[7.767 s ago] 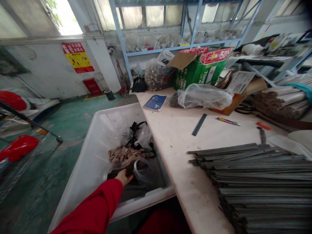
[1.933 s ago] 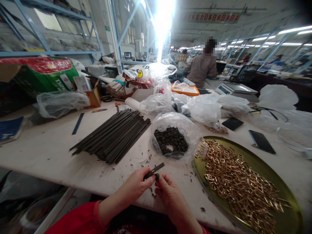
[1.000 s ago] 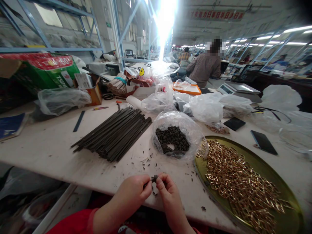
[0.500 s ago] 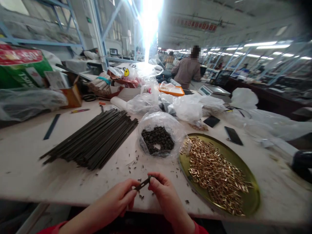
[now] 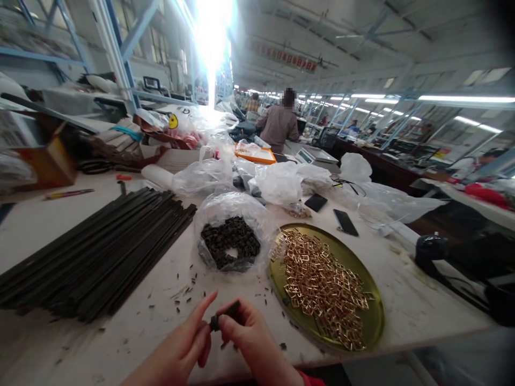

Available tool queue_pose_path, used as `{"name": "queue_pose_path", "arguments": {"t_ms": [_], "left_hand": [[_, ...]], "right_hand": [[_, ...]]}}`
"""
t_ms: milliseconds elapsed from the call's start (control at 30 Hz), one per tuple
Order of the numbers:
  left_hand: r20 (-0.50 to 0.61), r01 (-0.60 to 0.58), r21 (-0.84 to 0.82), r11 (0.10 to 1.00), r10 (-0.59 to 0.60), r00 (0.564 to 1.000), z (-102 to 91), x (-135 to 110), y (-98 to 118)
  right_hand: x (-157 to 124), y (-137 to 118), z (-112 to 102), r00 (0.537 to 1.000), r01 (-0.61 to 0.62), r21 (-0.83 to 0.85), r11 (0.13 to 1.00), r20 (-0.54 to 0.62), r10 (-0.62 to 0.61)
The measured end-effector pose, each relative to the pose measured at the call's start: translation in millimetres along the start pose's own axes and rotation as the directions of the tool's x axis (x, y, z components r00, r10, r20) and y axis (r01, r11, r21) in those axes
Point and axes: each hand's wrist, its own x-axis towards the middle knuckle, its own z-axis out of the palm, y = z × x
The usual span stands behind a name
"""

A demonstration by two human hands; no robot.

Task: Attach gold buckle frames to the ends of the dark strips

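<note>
Head view: both my hands are low at the near edge of the table [image 5: 406, 308], pinching one short dark strip [image 5: 226, 313] between them. My left hand [image 5: 181, 351] has thumb and middle fingers closed on the strip's left end, with the forefinger lifted free and pointing up. My right hand [image 5: 251, 343] is curled tight, fingertips wrapped over the right end. Neither hand holds anything else.

Step, as I judge it: working the small strip by hand, bending or snapping it. Dark chips lie scattered on the table just beyond my fingers. The next move calls for a firm two-end grip and a short twist, keeping the piece over the table.

The strip's long axis runs left to right across me, with the right end tilted up and away and the left end lower and nearer.

Beyond it are a clear bag of dark bits [image 5: 231, 249], a gold tray [image 5: 372, 324] of brass buckles [image 5: 317, 279] on the right, and a bundle of long dark strips [image 5: 100, 252] on the left.
</note>
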Motion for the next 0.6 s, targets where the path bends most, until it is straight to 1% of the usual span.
{"name": "queue_pose_path", "arguments": {"t_ms": [67,133,233,267,333,400,467,533,600], "left_hand": [[0.03,0.006,0.004,1.0,-0.006,1.0,1.9,1.7,-8.1],[0.053,0.02,0.015,1.0,-0.021,0.998,0.4,1.7,-11.7],[0.019,0.03,0.004,1.0,-0.03,0.999,-4.6,2.0,-6.9],[0.023,0.05,-0.013,0.999,-0.049,0.999,-6.0,2.4,-3.6],[0.089,0.129,-0.05,0.99,-0.124,0.988,-7.5,3.4,2.8],[0.146,0.188,-0.043,0.981,-0.18,0.973,-6.7,4.4,7.0],[0.121,0.161,-0.016,0.987,-0.158,0.98,-4.9,4.7,9.4],[0.075,0.107,0.009,0.994,-0.108,0.991,-4.8,3.4,13.0],[0.06,0.095,0.026,0.995,-0.096,0.994,-8.0,-0.2,20.0]], "right_hand": [[1.6,2.5,4.1,1.0,-0.012,0.037,0.999,-0.002,0.012],[3.1,6.4,10.0,1.0,-0.022,0.09,0.996,0.016,0.02],[5.8,11.5,15.6,0.998,-0.036,0.155,0.987,0.049,0.028],[6.7,12.9,15.9,0.998,-0.035,0.16,0.987,0.056,0.026],[8.3,15.6,14.7,1.0,-0.008,0.128,0.992,0.017,0.006],[8.6,18.5,13.4,0.998,0.026,0.069,0.997,-0.057,-0.022],[7.1,20.9,13.5,0.995,0.034,0.034,0.999,-0.095,-0.031],[3.5,20.0,12.3,0.999,0.014,0.016,1.0,-0.045,-0.013],[-0.9,11.9,3.7,0.999,0.027,-0.06,0.998,0.031,-0.025]]}}
